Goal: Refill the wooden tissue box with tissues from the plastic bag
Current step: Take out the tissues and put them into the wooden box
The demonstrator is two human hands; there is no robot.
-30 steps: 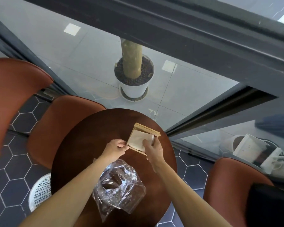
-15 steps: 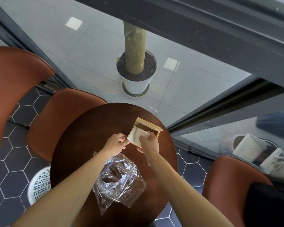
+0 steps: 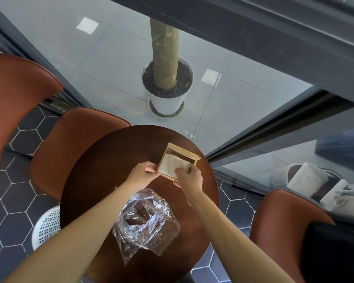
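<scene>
A light wooden tissue box [image 3: 180,152] sits open near the far right edge of a round dark wooden table [image 3: 102,166]. A stack of white tissues [image 3: 173,165] lies inside it, slightly tilted. My left hand [image 3: 142,174] grips the box's near left corner. My right hand [image 3: 189,177] presses its fingers on the tissues at the box's near right side. A crumpled clear plastic bag [image 3: 146,220] lies on the table between my forearms, and it looks empty.
Brown chairs stand at the left [image 3: 18,94], behind the table [image 3: 70,144] and at the right [image 3: 282,219]. A white perforated basket [image 3: 46,227] is on the floor at the left. Beyond the glass stands a white potted trunk [image 3: 166,86].
The tissue stack has gone from standing tilted above the box opening to lying down inside the box. Both hands stayed at the box.
</scene>
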